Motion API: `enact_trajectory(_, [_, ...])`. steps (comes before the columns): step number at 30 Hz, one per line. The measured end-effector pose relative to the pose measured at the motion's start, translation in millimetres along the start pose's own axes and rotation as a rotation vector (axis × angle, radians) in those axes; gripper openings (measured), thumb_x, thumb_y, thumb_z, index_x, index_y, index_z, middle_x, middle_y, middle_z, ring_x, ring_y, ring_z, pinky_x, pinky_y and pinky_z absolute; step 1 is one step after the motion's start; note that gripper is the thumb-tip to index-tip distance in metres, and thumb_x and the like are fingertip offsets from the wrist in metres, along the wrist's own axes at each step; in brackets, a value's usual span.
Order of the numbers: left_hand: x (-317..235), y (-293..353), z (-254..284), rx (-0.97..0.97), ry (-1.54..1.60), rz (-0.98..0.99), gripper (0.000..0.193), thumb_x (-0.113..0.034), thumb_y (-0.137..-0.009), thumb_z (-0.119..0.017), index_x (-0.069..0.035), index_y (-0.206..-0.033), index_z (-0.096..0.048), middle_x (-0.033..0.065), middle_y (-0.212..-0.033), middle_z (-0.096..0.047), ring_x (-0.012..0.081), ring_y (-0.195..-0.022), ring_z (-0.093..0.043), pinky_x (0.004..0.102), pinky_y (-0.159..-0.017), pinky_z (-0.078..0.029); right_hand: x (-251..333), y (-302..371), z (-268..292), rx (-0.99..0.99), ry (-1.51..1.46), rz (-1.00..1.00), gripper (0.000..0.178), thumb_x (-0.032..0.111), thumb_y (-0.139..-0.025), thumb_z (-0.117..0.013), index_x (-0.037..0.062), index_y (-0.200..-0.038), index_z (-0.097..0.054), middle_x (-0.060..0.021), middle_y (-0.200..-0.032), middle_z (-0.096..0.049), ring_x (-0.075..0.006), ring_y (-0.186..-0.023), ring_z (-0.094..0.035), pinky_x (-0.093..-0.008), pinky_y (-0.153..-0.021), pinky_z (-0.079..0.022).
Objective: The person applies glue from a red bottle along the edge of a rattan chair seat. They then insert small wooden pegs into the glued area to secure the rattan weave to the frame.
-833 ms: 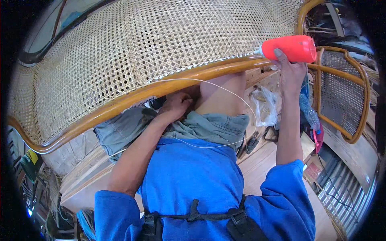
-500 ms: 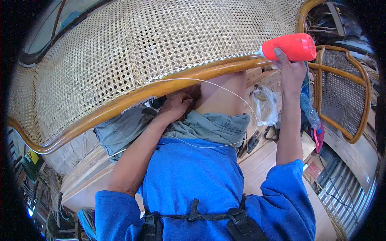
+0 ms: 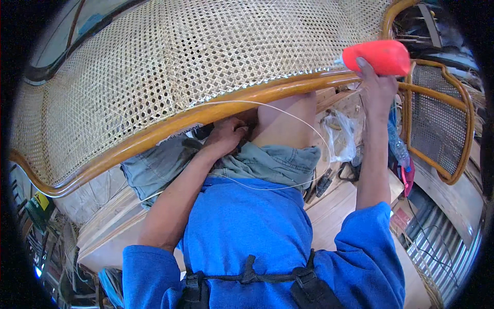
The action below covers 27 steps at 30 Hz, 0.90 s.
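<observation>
My right hand (image 3: pixel 380 90) is wrapped round the red bottle (image 3: pixel 380 57) at the upper right. I think I should squeeze softly and aim the tip (image 3: pixel 339 62) along the cane (image 3: pixel 231 46) edge. My left hand (image 3: pixel 226 137) is curled mid-frame; I can't tell if it holds anything.

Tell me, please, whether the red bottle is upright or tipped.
Tipped: the red bottle lies sideways in the right hand, its white nozzle pointing left.
</observation>
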<state>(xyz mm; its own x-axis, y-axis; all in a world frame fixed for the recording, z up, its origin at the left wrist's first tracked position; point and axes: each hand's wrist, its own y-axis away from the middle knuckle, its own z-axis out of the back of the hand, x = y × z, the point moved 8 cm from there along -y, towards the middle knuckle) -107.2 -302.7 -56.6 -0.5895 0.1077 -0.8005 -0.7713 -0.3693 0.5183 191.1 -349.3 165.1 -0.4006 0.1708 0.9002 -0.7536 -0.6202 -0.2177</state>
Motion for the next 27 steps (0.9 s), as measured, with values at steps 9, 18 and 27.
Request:
enact_trajectory(9, [-4.7,1.7,4.2,-0.025,0.027,-0.004,0.029,-0.023,-0.082,-0.053,-0.002,-0.099,-0.063,0.0196,-0.098,-0.061,0.0320,-0.096,-0.057,0.0394,-0.087,-0.042,-6.2,9.2,-1.1,-0.006,-0.065,-0.159,0.032,0.009,-0.076,-0.070,0.0011,-0.104,-0.056,-0.0085,-0.097,-0.061,-0.0187,-0.085,-0.061,-0.0319,-0.070,-0.056])
enact_trajectory(18, [-7.4,3.8,4.1,0.046,0.011,0.028,0.030,-0.024,-0.083,-0.051,-0.002,-0.101,-0.061,0.0201,-0.104,-0.059,0.0329,-0.101,-0.054,0.0396,-0.090,-0.040,-5.9,12.9,-9.4,0.035,-0.015,-0.175,0.035,0.009,-0.075,-0.070,0.0014,-0.105,-0.055,-0.0080,-0.098,-0.061,-0.0182,-0.083,-0.062,-0.0310,-0.070,-0.055])
enact_trajectory(27, [-1.5,0.7,0.8,0.012,0.059,-0.005,0.028,-0.024,-0.081,-0.054,-0.002,-0.096,-0.064,0.0202,-0.098,-0.061,0.0328,-0.097,-0.056,0.0400,-0.088,-0.040,0.9,-0.9,-18.9,0.156,0.393,0.006,0.028,0.017,-0.072,-0.073,0.0011,-0.092,-0.062,-0.0068,-0.085,-0.065,-0.0153,-0.076,-0.062,-0.0284,-0.070,-0.050])
